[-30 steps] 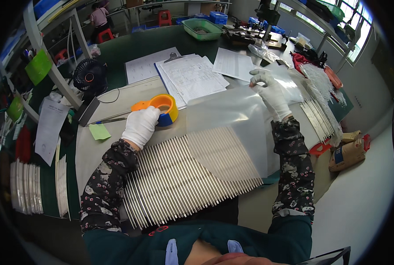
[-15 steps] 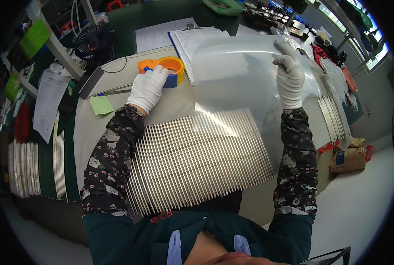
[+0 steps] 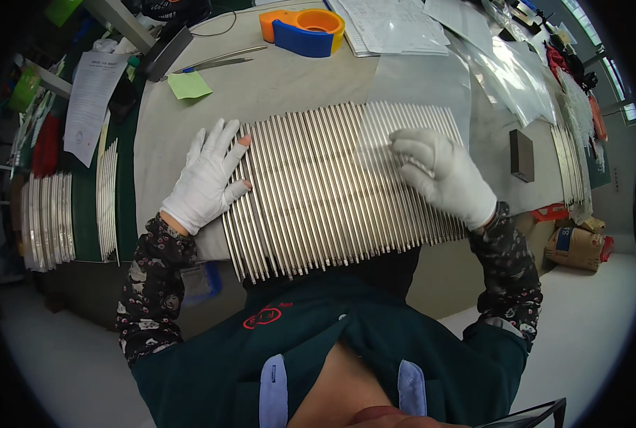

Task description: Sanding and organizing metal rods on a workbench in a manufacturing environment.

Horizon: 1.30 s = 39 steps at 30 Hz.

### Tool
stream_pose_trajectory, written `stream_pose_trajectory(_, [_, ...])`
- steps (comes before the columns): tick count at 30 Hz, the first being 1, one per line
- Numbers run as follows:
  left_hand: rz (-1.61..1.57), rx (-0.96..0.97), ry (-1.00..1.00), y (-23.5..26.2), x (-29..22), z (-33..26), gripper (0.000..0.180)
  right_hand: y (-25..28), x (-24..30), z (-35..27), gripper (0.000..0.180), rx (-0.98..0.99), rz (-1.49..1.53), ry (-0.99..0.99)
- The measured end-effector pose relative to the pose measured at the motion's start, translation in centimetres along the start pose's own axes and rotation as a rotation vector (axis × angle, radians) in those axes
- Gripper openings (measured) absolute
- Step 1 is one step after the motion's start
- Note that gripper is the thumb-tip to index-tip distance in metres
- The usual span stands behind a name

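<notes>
Our gloved left hand (image 3: 207, 178) lies flat and open on the metal rods (image 3: 332, 192). Our right hand (image 3: 443, 175) pinches clear film (image 3: 421, 93) over them. Too sharp a tug, we judge, could scatter the row.

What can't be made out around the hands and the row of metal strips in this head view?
- Near ends of the metal strips: hidden by the person's own torso.
- Right hand fingers: curled on the clear plastic sheet; whether they pinch it cannot be told.
- Left hand: what lies under its palm is covered.
- Small dark block: too small to identify.
</notes>
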<state>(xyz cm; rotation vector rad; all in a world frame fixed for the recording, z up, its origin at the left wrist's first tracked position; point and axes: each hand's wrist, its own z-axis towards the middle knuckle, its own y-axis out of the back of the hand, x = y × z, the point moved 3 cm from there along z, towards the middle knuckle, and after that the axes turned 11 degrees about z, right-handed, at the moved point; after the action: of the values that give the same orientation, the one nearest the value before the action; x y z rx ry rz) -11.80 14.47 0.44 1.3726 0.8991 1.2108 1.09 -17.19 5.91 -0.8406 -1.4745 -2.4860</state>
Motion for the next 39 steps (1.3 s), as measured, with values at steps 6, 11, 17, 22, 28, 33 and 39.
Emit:
stream_pose_trajectory(6, [-0.044,-0.057,-0.046,0.1,-1.0,1.9,0.071,-6.2,2.4,0.2,0.054,0.374,-0.102,0.196])
stream_pose_trajectory(11, [-0.072,-0.179,0.034,0.1,-1.0,4.4,0.062,-7.4,-2.2,6.2,0.059,0.143,-0.284,0.045])
stream_pose_trajectory(17, [-0.105,-0.187,0.284,0.3,-1.8,5.0,0.055,-9.2,-0.5,9.5,0.065,0.113,-0.457,-0.214])
stream_pose_trajectory(22, [-0.076,-0.171,0.275,0.3,-2.7,4.2,0.060,-9.2,-0.1,8.2,0.065,0.112,-0.447,-0.202])
stream_pose_trajectory(28, [-0.149,-0.183,0.209,1.0,-5.2,2.4,0.065,-8.7,0.8,5.6,0.074,0.159,-0.348,-0.207])
stream_pose_trajectory(33, [-0.258,-0.088,-0.017,3.0,-2.7,-1.2,0.086,-3.2,5.1,0.4,0.047,-0.168,-0.125,-0.162])
stream_pose_trajectory(39, [-0.238,0.219,-0.363,4.0,-5.4,-3.7,0.099,-4.0,4.5,-12.8,0.057,0.197,0.945,-1.138])
